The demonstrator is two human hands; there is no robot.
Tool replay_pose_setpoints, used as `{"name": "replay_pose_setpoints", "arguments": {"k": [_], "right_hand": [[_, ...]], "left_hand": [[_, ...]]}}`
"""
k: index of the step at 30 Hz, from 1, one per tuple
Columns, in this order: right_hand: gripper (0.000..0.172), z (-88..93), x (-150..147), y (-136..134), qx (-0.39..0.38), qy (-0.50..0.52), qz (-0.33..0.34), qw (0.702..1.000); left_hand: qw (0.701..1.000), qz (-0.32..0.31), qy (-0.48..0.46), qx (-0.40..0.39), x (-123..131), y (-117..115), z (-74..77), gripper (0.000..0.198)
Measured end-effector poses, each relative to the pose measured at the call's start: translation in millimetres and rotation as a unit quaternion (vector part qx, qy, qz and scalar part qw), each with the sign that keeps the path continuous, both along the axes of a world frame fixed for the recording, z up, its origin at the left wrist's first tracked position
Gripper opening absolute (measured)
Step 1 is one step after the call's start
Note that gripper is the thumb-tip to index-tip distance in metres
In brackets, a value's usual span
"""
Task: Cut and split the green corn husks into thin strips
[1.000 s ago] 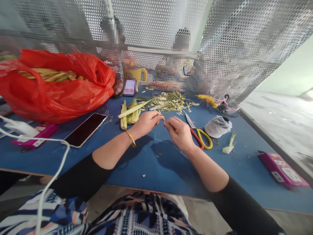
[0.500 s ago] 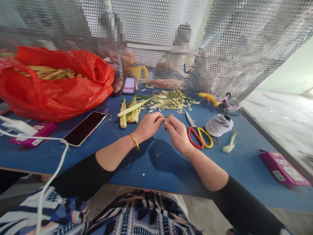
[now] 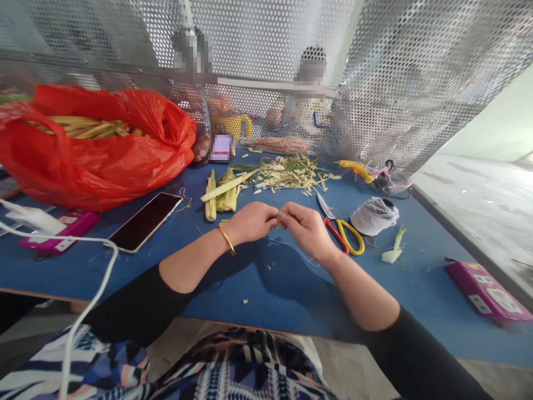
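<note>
Above the middle of the blue table, my left hand [image 3: 255, 221] and my right hand [image 3: 306, 226] meet at the fingertips. Both are closed in a pinch; whatever lies between the fingers is too small or hidden to make out. A thin white thread [image 3: 291, 245] curves below them, partly behind my right hand. Right beside my right wrist lie scissors [image 3: 351, 238] with one red and one yellow handle, blades pointing away. A white thread spool [image 3: 373, 216] stands just past them. Beyond my left hand are pale green stalk pieces [image 3: 227, 194], with a heap of shredded strips [image 3: 287, 173] farther back.
A red plastic bag [image 3: 104, 166] of stalks fills the far left. In front of it lie a phone [image 3: 145, 222] and a purple box [image 3: 62, 236] with a white cable [image 3: 97, 286]. Another purple box [image 3: 489, 291] sits right. A perforated screen [image 3: 258, 44] borders the back; people are behind it.
My hands have dropped slightly toward me, fingertips still together. The thin strip that stuck out above my right fingers no longer shows. More thread now shows below my right hand.
</note>
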State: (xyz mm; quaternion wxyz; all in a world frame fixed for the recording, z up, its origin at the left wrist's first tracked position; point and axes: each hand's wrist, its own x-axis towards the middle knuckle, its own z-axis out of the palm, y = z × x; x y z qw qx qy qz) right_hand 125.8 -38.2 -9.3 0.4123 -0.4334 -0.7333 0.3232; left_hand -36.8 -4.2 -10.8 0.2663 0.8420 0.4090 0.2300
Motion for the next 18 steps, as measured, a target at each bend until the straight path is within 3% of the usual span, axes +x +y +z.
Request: {"name": "replay_pose_setpoints", "arguments": {"k": [2, 4, 7, 10, 12, 14, 16, 18], "right_hand": [[0.02, 3.7, 6.8, 5.9, -0.103, 0.093, 0.012, 0.99], [0.018, 4.1, 11.7, 11.9, -0.197, 0.201, 0.022, 0.959], [0.014, 0.0, 12.5, 17.6, -0.281, 0.351, 0.009, 0.893], [0.015, -6.6, 6.1, 18.0, -0.286, 0.437, -0.009, 0.853], [0.017, -10.6, 0.4, 15.4, -0.245, 0.437, -0.013, 0.865], [0.019, -12.9, -4.6, 10.6, -0.167, 0.368, -0.023, 0.915], [0.022, -12.4, -7.9, 4.4, -0.064, 0.23, -0.036, 0.97], [0.026, -9.5, -9.0, -1.2, 0.033, 0.088, -0.033, 0.995]], "left_hand": [[0.994, -0.088, -0.015, -0.06, -3.2, -0.4, 4.5, 0.018], [0.979, -0.139, -0.066, -0.133, -5.3, -1.0, 9.4, 0.014], [0.958, -0.094, -0.176, -0.208, -5.1, -1.6, 13.3, 0.016], [0.932, 0.004, -0.268, -0.243, -1.2, -1.1, 11.1, 0.015], [0.917, 0.063, -0.305, -0.251, 2.2, 0.0, 7.5, 0.015], [0.915, 0.111, -0.305, -0.241, 5.2, 1.0, 3.4, 0.015], [0.937, 0.143, -0.261, -0.184, 7.2, 1.1, 0.1, 0.017], [0.967, 0.151, -0.183, -0.095, 7.6, 0.3, -1.8, 0.019]]}}
